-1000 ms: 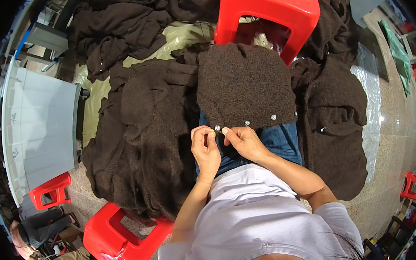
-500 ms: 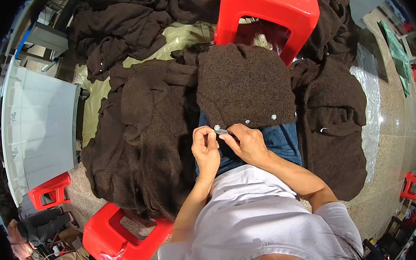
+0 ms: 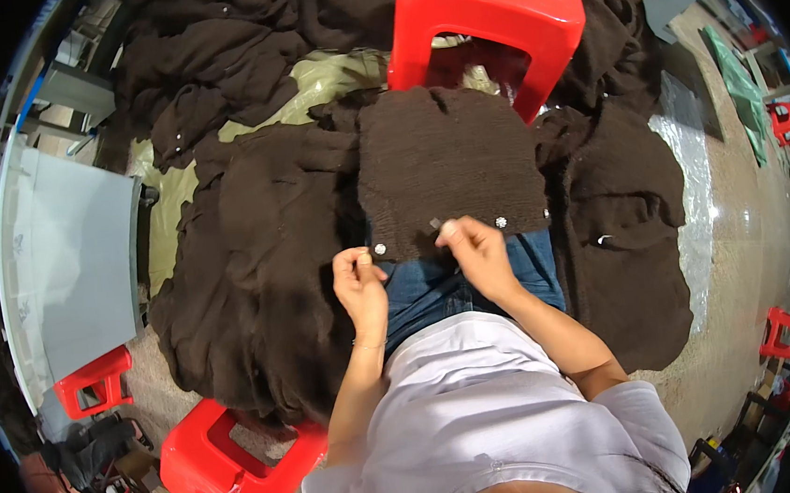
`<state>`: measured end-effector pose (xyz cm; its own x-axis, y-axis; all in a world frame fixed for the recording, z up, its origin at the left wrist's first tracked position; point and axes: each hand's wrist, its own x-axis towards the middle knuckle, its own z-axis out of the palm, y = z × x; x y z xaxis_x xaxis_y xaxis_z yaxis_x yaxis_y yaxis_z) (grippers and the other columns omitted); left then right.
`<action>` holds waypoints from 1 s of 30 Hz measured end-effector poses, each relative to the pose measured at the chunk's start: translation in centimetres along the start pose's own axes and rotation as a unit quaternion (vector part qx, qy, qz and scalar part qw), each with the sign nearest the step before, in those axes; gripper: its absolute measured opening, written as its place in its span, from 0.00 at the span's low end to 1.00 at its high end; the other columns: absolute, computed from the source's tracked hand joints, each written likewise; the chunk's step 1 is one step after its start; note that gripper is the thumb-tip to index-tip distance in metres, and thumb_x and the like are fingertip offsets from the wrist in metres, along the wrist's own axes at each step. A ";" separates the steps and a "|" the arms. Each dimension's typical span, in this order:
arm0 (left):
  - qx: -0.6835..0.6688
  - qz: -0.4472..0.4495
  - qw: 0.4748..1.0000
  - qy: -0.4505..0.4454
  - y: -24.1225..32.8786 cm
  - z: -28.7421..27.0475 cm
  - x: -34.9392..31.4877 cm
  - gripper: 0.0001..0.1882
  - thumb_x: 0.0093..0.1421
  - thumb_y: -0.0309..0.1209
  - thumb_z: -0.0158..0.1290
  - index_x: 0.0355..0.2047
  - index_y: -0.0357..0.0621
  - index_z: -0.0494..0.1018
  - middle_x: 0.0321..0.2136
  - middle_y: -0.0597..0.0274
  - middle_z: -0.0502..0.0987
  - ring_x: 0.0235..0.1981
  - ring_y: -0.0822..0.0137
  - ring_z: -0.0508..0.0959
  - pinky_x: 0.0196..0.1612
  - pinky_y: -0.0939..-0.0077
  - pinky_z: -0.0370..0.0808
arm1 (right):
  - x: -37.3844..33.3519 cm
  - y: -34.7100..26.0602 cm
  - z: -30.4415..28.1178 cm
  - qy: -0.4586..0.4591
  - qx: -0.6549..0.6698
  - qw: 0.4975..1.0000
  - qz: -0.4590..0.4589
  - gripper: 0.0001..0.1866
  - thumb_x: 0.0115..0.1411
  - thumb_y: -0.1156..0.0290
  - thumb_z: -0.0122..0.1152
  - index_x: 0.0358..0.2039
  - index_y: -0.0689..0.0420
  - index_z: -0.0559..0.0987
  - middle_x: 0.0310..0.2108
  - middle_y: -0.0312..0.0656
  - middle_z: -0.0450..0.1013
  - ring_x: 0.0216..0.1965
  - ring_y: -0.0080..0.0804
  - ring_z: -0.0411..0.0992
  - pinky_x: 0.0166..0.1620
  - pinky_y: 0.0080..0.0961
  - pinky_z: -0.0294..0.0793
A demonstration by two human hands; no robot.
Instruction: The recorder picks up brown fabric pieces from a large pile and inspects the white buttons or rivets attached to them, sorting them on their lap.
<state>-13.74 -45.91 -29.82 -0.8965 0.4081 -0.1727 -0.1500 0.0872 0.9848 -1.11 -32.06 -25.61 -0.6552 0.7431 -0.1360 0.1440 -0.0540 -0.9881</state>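
Observation:
A dark brown knit garment (image 3: 449,162) lies folded over my lap, with several sparkly buttons (image 3: 501,222) along its near edge. At the garment's left corner, beside one of the buttons, my left hand (image 3: 362,294) is closed, thumb and fingers pinching the knit edge. My right hand (image 3: 483,257) is closed too, over the middle of that edge. From its fingertips sticks a small grey tool (image 3: 436,225), blurred, most of it hidden by the fingers; its exact kind cannot be made out.
Brown knit piles lie to the left (image 3: 264,249), to the right (image 3: 630,245) and beyond the lap. A red plastic stool (image 3: 487,4) stands ahead, another red stool (image 3: 238,490) at the lower left. A large white bin (image 3: 67,256) is on the far left.
My hands have come apart: the left moved slightly left and down, the right moved right with the grey tool. The knit has shifted a little leftward in view.

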 end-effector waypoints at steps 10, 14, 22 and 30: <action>0.238 0.393 0.886 -0.061 4.3 3.1 -0.8 0.07 0.56 0.19 0.56 0.36 0.39 0.74 0.43 0.53 0.74 0.40 0.56 0.76 0.40 0.71 0.73 | -0.1 0.0 -5.2 0.173 0.257 0.947 0.090 0.23 0.68 0.49 0.53 0.29 0.58 0.76 0.12 0.25 0.57 0.11 0.11 0.49 0.14 0.14 0.46; 0.380 0.418 0.813 -0.141 5.0 4.5 -1.0 0.09 0.52 0.27 0.60 0.35 0.46 0.76 0.46 0.61 0.75 0.49 0.56 0.72 0.53 0.62 0.65 | -1.0 -0.1 -5.0 0.156 0.173 0.963 0.135 0.23 0.67 0.51 0.55 0.26 0.60 0.76 0.10 0.24 0.55 0.09 0.12 0.48 0.14 0.15 0.46; 0.343 0.449 0.816 -0.119 4.3 -0.3 1.3 0.08 0.48 0.18 0.59 0.29 0.43 0.77 0.38 0.65 0.80 0.38 0.58 0.76 0.40 0.68 0.72 | -2.3 0.0 -3.7 -0.005 0.049 0.987 0.150 0.23 0.69 0.54 0.53 0.29 0.62 0.79 0.11 0.27 0.60 0.12 0.14 0.56 0.16 0.16 0.56; 0.314 0.391 0.841 -0.202 3.5 -0.9 1.1 0.07 0.51 0.20 0.61 0.31 0.37 0.75 0.40 0.55 0.78 0.38 0.51 0.77 0.41 0.65 0.76 | -1.9 0.9 -2.0 0.036 -0.025 0.999 0.017 0.14 0.66 0.62 0.57 0.34 0.61 0.81 0.18 0.25 0.65 0.21 0.11 0.58 0.25 0.16 0.58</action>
<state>-15.60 -45.95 -26.57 -0.3845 0.8286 0.4068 0.7834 0.0598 0.6187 1.76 -32.17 -26.09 -0.5943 0.7877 -0.1625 0.2028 -0.0487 -0.9780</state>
